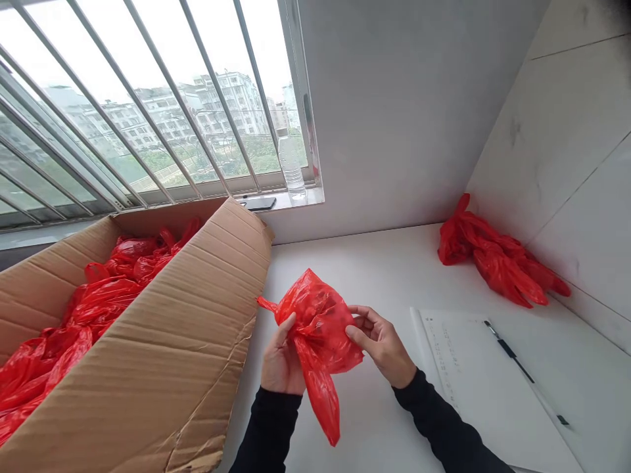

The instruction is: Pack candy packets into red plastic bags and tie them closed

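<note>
A knotted red plastic bag (pixel 320 322) is held up over the white table between both hands. My left hand (pixel 283 361) grips its left side, thumb on the front near the knot and the other fingers behind it. The right edge of the bag is pinched between thumb and fingers of my right hand (pixel 382 341). One bag handle hangs down between the hands, and a shorter end sticks out at the left. What the bag contains cannot be made out.
A cardboard box (pixel 197 322) full of red bags (pixel 106 295) stands at the left. More red bags (pixel 503 256) lie at the back right. Paper (pixel 473 368) and a pen (pixel 507 349) lie on the table (pixel 365 263). A bottle (pixel 292 167) and phone (pixel 259 204) sit on the sill.
</note>
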A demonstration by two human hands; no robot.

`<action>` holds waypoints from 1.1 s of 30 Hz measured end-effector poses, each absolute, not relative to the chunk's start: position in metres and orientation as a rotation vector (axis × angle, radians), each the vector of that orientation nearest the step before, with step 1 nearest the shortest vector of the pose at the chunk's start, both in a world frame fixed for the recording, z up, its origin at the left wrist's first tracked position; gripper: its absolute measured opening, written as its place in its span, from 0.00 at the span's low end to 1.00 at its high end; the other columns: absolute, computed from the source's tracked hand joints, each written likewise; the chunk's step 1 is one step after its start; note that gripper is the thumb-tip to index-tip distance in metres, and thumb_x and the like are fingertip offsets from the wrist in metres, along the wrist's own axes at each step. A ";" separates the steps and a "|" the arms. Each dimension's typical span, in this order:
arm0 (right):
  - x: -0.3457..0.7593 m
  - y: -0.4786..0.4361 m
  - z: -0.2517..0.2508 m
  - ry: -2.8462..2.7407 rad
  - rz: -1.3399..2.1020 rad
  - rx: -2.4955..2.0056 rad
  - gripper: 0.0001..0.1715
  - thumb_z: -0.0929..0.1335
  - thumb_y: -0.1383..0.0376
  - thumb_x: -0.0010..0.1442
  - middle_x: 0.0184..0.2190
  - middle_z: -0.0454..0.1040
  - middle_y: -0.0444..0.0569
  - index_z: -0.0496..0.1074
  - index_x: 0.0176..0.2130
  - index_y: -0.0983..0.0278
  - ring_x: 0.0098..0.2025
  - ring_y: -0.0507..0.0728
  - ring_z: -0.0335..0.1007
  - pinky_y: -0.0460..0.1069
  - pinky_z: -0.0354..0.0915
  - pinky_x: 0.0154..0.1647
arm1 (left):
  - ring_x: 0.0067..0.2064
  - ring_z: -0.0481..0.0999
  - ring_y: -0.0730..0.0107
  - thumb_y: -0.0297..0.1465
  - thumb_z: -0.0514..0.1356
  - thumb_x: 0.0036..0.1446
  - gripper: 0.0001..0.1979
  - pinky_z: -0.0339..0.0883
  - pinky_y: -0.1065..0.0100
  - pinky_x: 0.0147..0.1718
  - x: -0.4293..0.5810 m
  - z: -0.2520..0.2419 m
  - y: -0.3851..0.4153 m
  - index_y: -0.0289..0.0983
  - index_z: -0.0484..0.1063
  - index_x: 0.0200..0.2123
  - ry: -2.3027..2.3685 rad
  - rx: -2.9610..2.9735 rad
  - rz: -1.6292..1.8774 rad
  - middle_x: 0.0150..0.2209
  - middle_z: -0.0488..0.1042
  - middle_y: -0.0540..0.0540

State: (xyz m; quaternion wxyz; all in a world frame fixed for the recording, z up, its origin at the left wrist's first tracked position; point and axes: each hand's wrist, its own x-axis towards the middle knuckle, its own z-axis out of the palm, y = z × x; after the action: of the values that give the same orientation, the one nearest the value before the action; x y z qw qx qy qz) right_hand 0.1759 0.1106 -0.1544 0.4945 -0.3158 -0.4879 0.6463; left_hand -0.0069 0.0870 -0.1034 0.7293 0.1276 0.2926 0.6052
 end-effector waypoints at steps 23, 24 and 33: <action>0.178 0.106 -0.149 -1.213 1.647 -0.645 0.25 0.71 0.55 0.62 0.42 0.77 0.50 0.69 0.56 0.59 0.44 0.59 0.73 0.56 0.70 0.49 | 0.44 0.83 0.49 0.19 0.59 0.44 0.22 0.76 0.53 0.48 -0.001 -0.097 0.082 0.32 0.78 0.45 0.781 0.135 1.339 0.37 0.83 0.41; 0.178 0.105 -0.147 -1.212 1.649 -0.646 0.25 0.71 0.54 0.63 0.44 0.77 0.50 0.69 0.56 0.59 0.45 0.59 0.74 0.56 0.70 0.49 | 0.44 0.83 0.49 0.20 0.58 0.46 0.20 0.75 0.53 0.48 -0.001 -0.096 0.083 0.32 0.78 0.44 0.762 0.104 1.360 0.37 0.83 0.40; 0.176 0.106 -0.154 -1.313 1.687 -0.661 0.40 0.75 0.55 0.57 0.46 0.75 0.51 0.61 0.63 0.57 0.47 0.59 0.73 0.59 0.69 0.53 | 0.43 0.83 0.50 0.20 0.58 0.45 0.14 0.76 0.55 0.48 -0.002 -0.100 0.090 0.33 0.80 0.35 0.753 0.047 1.530 0.34 0.84 0.42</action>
State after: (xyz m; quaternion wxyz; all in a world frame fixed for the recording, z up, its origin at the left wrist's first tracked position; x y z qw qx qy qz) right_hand 0.1758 0.1062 -0.1540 0.4368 -0.2656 -0.5279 0.6782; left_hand -0.0018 0.0897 -0.1003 0.6579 0.0206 0.3323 0.6755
